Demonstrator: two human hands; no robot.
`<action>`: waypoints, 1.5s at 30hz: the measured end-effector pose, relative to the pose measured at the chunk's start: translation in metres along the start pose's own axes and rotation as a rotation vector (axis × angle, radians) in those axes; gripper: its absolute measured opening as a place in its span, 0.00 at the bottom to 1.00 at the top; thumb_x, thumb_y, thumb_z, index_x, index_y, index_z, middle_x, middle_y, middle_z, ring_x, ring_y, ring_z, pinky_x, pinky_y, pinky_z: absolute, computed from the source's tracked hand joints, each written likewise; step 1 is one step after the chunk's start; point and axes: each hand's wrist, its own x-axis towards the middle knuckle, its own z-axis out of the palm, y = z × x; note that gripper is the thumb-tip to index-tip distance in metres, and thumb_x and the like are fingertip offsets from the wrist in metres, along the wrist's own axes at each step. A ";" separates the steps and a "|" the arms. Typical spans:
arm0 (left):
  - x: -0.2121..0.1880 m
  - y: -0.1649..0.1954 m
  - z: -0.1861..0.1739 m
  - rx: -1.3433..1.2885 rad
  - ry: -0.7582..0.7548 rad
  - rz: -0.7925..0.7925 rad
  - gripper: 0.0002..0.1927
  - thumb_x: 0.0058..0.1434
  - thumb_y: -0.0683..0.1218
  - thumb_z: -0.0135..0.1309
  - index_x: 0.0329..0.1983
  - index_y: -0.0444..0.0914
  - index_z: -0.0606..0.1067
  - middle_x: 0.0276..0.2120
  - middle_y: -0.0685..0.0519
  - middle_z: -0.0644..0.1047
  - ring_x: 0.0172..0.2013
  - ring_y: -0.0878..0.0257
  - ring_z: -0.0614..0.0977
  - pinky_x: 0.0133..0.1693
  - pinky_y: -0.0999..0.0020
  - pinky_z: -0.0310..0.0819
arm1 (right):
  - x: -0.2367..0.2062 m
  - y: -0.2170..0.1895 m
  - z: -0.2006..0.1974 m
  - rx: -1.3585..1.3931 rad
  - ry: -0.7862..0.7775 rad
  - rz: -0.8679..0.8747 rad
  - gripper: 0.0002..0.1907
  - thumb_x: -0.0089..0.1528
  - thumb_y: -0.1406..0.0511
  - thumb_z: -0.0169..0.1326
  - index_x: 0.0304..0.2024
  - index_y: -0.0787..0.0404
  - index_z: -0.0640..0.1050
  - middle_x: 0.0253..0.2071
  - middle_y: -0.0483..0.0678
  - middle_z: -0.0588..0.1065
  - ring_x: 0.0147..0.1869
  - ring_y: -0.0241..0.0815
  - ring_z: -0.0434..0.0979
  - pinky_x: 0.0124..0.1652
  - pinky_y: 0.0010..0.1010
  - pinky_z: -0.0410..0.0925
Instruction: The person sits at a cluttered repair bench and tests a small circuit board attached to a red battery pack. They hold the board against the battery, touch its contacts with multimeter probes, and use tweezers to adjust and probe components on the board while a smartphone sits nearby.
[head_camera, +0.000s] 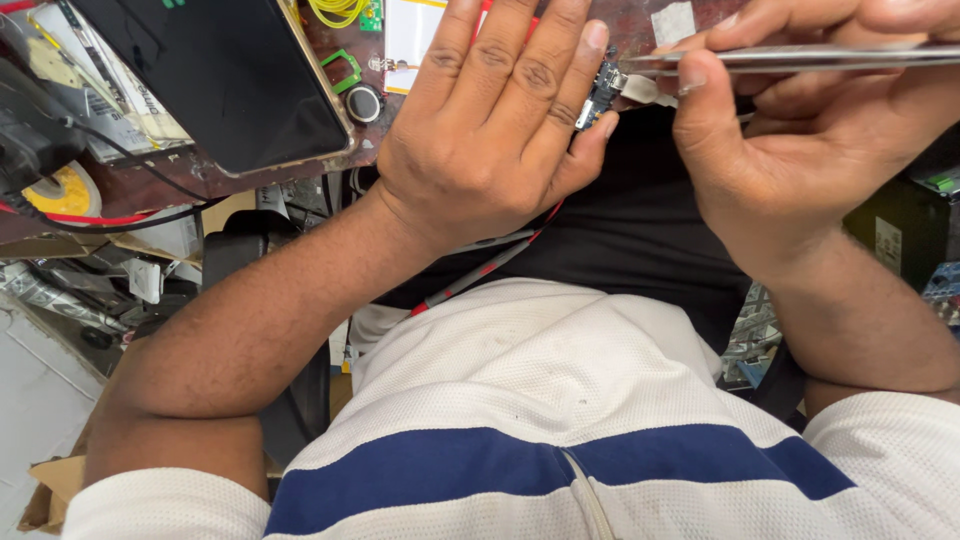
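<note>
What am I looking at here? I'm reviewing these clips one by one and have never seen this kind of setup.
One picture, from a camera on a person's head, looking down over their white and blue shirt. No machine: two bare hands. The left hand pinches a small circuit board at its fingertips. The right hand holds metal tweezers, tips at that board. On the cluttered workbench beyond lie a dark phone-like slab, a small round part and yellow wire.
</note>
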 end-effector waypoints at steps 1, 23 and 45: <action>0.000 -0.001 0.000 0.002 0.001 0.007 0.23 0.71 0.45 0.51 0.62 0.22 0.76 0.63 0.33 0.73 0.68 0.40 0.72 0.70 0.43 0.61 | 0.000 0.001 0.000 -0.008 0.011 0.006 0.32 0.75 0.82 0.58 0.63 0.56 0.51 0.51 0.56 0.72 0.47 0.43 0.79 0.42 0.22 0.77; -0.004 -0.002 0.002 -0.022 0.003 0.016 0.23 0.71 0.44 0.51 0.63 0.21 0.75 0.63 0.32 0.72 0.68 0.39 0.71 0.71 0.42 0.59 | 0.005 0.000 0.003 -0.061 -0.038 -0.052 0.37 0.72 0.82 0.60 0.66 0.54 0.50 0.53 0.58 0.72 0.49 0.42 0.77 0.49 0.23 0.77; -0.009 -0.003 0.007 -0.025 0.020 0.031 0.24 0.73 0.43 0.49 0.65 0.21 0.74 0.64 0.32 0.72 0.67 0.40 0.70 0.73 0.42 0.57 | 0.010 -0.001 0.006 -0.043 -0.030 -0.149 0.37 0.71 0.80 0.56 0.68 0.51 0.49 0.54 0.57 0.70 0.52 0.42 0.78 0.51 0.25 0.77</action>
